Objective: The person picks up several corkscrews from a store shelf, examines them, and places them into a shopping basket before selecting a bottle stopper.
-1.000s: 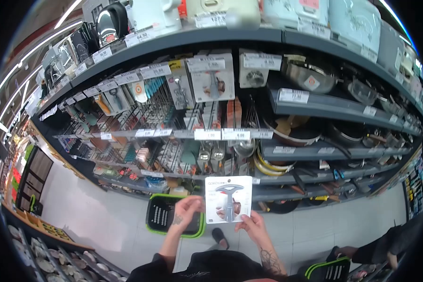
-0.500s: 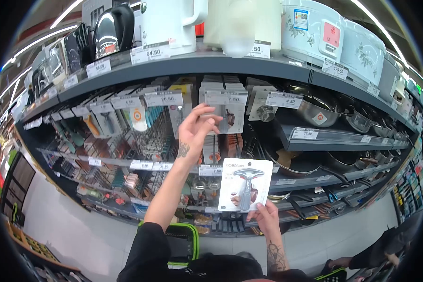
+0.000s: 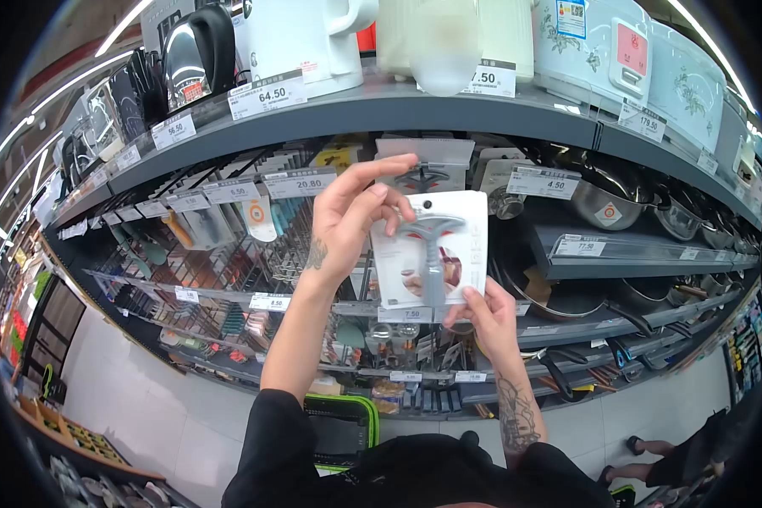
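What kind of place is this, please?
Most likely the kitchenware aisle of a shop. The shelves carry price tags, packaged utensils hang on hooks, and pans sit to the right. Both hands hold a carded tool.

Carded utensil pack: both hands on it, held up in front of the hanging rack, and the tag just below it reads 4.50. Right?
Not quite. In the head view the tag just below the carded utensil pack reads 7.50; the 4.50 tag sits up to the right. Left hand and right hand do both hold it up before the rack.
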{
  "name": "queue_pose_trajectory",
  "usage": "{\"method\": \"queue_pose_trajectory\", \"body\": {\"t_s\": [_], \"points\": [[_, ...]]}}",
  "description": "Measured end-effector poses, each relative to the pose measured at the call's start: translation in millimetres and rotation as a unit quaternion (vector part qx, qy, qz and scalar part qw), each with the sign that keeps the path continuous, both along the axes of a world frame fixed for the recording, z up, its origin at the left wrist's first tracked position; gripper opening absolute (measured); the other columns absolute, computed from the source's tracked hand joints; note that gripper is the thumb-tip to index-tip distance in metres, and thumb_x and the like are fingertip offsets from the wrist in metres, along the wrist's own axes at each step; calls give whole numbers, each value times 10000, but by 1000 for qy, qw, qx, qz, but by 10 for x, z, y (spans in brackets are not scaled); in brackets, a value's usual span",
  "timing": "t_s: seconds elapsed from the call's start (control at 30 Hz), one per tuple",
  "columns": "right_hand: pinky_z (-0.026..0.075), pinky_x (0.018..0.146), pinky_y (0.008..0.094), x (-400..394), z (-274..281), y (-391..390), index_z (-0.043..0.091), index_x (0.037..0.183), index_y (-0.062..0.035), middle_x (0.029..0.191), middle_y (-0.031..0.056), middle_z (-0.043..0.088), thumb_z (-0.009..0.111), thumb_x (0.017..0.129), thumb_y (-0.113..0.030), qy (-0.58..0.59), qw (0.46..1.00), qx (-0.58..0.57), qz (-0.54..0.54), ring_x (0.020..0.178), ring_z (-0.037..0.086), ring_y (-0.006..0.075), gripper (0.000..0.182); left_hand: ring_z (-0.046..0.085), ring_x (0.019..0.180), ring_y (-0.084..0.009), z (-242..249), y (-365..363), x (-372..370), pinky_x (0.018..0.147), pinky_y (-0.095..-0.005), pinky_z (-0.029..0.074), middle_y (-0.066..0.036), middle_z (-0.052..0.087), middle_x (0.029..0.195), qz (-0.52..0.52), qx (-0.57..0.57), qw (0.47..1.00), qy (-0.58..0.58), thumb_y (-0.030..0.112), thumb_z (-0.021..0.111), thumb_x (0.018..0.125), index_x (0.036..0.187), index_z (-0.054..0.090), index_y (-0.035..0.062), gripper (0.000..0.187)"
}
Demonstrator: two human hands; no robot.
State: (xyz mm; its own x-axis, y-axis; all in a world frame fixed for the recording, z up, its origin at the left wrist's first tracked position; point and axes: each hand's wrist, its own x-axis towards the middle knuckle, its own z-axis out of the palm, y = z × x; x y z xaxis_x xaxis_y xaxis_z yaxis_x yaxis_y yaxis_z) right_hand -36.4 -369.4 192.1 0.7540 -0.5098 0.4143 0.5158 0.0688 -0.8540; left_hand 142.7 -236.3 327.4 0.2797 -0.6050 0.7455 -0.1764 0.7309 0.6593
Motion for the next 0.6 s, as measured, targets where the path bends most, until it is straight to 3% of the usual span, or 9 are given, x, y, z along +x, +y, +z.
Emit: {"method": "queue_pose_trajectory", "body": {"t_s": [0.43,0.53,0.6], "points": [[582,652,302,362,70,-50,520,1110,71,883,149,662,476,1000,-145,-19,999,21,-17,700,691,205,246,648,879,-211,-191,-13,-21,696,-286,510,-210,563,1237,76,-31,995,-47,12,446,936,1067,627,-73,239],[563,610,277,541,61,-108,504,1117,54,877,145,668,500,991,-153,-26,997,0,-68,681,686,176,242,628,918,-197,-347,-36,-58,783,-288,495,-166,635,1065,265,-1,945,-194,-53,484,883,991,655,-65,202],[550,602,267,567,1,-189,489,1145,49,881,147,665,515,982,-146,24,992,-39,-118,676,681,163,256,620,959,-259,-472,-152,-88,846,-335,478,-162,645,1036,329,-7,900,-287,-85,524,814,957,664,-35,206]]}}
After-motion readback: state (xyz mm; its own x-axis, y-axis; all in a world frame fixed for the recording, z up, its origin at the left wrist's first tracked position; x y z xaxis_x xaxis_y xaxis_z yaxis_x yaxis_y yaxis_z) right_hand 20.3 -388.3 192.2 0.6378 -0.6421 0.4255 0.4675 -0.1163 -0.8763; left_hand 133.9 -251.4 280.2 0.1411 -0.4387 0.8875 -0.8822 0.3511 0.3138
